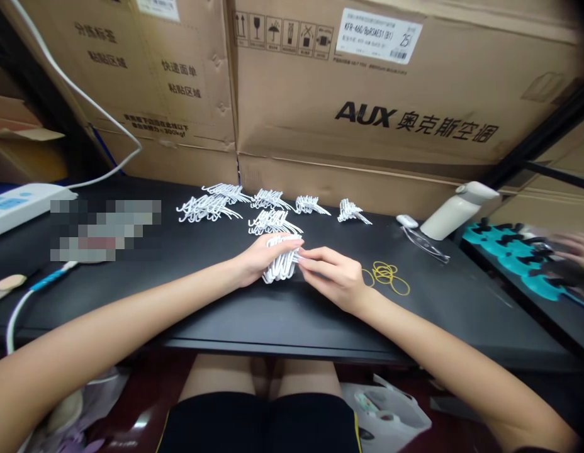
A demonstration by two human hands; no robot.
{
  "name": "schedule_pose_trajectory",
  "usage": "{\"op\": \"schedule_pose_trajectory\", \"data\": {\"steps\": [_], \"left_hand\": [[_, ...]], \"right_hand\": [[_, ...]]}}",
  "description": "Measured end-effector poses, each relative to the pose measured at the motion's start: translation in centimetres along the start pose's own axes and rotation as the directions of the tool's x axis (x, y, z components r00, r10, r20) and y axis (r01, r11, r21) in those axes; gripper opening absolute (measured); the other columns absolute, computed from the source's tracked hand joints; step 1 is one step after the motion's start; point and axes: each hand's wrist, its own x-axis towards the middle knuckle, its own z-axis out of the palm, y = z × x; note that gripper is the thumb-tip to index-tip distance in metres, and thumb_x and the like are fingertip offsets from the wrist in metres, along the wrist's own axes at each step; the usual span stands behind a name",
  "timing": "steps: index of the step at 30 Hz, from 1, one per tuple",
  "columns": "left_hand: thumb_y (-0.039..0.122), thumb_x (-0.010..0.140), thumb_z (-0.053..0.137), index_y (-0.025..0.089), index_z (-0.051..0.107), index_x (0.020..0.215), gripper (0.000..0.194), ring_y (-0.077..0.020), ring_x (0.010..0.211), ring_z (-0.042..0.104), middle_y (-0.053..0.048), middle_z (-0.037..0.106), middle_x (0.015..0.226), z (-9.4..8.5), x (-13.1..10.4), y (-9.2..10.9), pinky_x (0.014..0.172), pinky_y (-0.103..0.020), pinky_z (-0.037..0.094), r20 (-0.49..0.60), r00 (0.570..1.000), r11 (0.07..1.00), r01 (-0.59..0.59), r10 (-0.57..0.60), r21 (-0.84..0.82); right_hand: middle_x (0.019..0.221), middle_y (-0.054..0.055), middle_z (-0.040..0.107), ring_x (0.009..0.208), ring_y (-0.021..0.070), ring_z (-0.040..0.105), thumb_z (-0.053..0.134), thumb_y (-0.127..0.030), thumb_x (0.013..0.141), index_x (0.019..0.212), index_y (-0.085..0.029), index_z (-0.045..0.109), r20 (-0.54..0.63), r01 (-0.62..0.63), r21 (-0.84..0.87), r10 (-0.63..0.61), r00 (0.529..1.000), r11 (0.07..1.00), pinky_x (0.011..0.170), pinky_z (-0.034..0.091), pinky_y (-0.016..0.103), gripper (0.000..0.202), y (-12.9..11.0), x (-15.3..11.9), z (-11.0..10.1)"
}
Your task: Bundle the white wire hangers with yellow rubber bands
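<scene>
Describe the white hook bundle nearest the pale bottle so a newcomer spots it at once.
Find the big carton marked AUX, behind the black table. Along its foot lie bundles of white hooks; follow them right to the last bundle, short of the pale bottle. It lies by itself at the right end, while those farther left crowd together.

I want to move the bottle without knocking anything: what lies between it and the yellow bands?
The glasses lie between the bottle and the yellow bands, as the head view shows.

"AUX" on the brown cardboard box (296,88)
</scene>
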Motion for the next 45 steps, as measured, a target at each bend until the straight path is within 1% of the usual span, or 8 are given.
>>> {"op": "schedule_pose_trajectory", "data": {"steps": [6, 10, 13, 22, 26, 30, 35, 45], "left_hand": [[0.038, 0.071, 0.074, 0.014, 0.066, 0.099, 0.038, -0.0142, 0.07, 0.065, -0.007, 0.072, 0.089, -0.12, 0.02, -0.07, 0.067, -0.026, 0.053, 0.008, 1.0, 0.999, -0.002, 0.002, -0.034], [0.034, 0.072, 0.075, 0.013, 0.066, 0.1, 0.036, -0.0176, 0.086, 0.068, -0.011, 0.07, 0.106, -0.29, 0.05, -0.18, 0.077, -0.028, 0.054, 0.036, 0.999, 0.997, -0.021, 0.024, -0.068], [0.032, 0.071, 0.076, 0.013, 0.067, 0.1, 0.036, -0.0189, 0.091, 0.067, -0.011, 0.07, 0.109, -0.36, 0.09, -0.17, 0.08, -0.028, 0.054, 0.038, 0.999, 0.996, -0.025, 0.029, -0.083], [0.039, 0.071, 0.074, 0.014, 0.069, 0.09, 0.033, -0.0154, 0.077, 0.066, -0.007, 0.072, 0.086, -0.38, 0.25, -0.21, 0.072, -0.025, 0.052, 0.02, 0.999, 0.999, -0.039, 0.039, -0.002], [0.04, 0.071, 0.073, 0.014, 0.069, 0.089, 0.032, -0.0121, 0.069, 0.063, -0.004, 0.07, 0.077, -0.3, 0.23, -0.22, 0.064, -0.02, 0.049, -0.042, 0.998, 0.997, -0.049, 0.052, 0.059], [0.043, 0.069, 0.073, 0.013, 0.069, 0.09, 0.036, -0.0138, 0.069, 0.061, -0.004, 0.068, 0.076, -0.26, 0.19, -0.15, 0.062, -0.022, 0.048, -0.085, 0.994, 0.991, -0.053, 0.064, 0.123], [0.044, 0.07, 0.072, 0.015, 0.069, 0.086, 0.034, -0.0145, 0.072, 0.062, -0.004, 0.069, 0.08, -0.21, 0.07, 0.06, 0.067, -0.023, 0.047, -0.062, 0.994, 0.982, -0.075, 0.087, 0.172], [0.041, 0.068, 0.074, 0.014, 0.067, 0.082, 0.032, -0.0124, 0.061, 0.061, -0.002, 0.067, 0.072, 0.04, -0.06, 0.38, 0.056, -0.022, 0.046, -0.075, 0.997, 0.994, -0.002, 0.01, 0.107]], "right_hand": [[0.095, 0.011, 0.07, 0.092, 0.0178, 0.069, 0.059, -0.007, 0.082, 0.094, -0.017, 0.064, -0.009, -0.008, 0.012, 0.009, 1.0, 1.0, 0.079, 0.059, 0.026, 0.016, -0.04, 0.01, 0.11], [0.088, 0.011, 0.071, 0.083, 0.0172, 0.07, 0.062, -0.006, 0.079, 0.083, -0.016, 0.064, -0.045, -0.039, 0.011, 0.04, 0.998, 0.999, 0.074, 0.059, 0.026, 0.011, -0.26, 0.27, 0.14], [0.086, 0.01, 0.072, 0.078, 0.0157, 0.07, 0.064, -0.006, 0.078, 0.082, -0.017, 0.064, -0.061, -0.061, 0.03, 0.063, 0.996, 0.998, 0.07, 0.059, 0.025, 0.011, -0.24, 0.27, 0.22], [0.089, 0.011, 0.071, 0.085, 0.0175, 0.069, 0.062, -0.006, 0.079, 0.092, -0.014, 0.065, -0.044, -0.09, 0.1, 0.095, 0.995, 0.991, 0.075, 0.059, 0.028, 0.016, -0.25, 0.24, 0.29], [0.09, 0.011, 0.071, 0.083, 0.0167, 0.07, 0.062, -0.007, 0.079, 0.09, -0.015, 0.066, -0.032, -0.088, 0.079, 0.09, 0.995, 0.993, 0.075, 0.059, 0.026, 0.014, -0.4, 0.31, 0.22], [0.09, 0.01, 0.072, 0.082, 0.0161, 0.069, 0.062, -0.008, 0.08, 0.091, -0.016, 0.067, -0.038, -0.092, 0.076, 0.095, 0.995, 0.993, 0.074, 0.059, 0.026, 0.014, -0.31, 0.22, 0.27], [0.092, 0.01, 0.072, 0.085, 0.0166, 0.069, 0.061, -0.01, 0.081, 0.1, -0.017, 0.065, -0.021, -0.102, 0.1, 0.105, 0.994, 0.99, 0.076, 0.059, 0.028, 0.02, -0.22, 0.09, 0.29], [0.091, 0.01, 0.072, 0.083, 0.0164, 0.069, 0.063, -0.01, 0.081, 0.1, -0.016, 0.065, -0.023, -0.103, 0.114, 0.106, 0.994, 0.988, 0.075, 0.059, 0.028, 0.02, -0.43, 0.23, 0.44]]}}
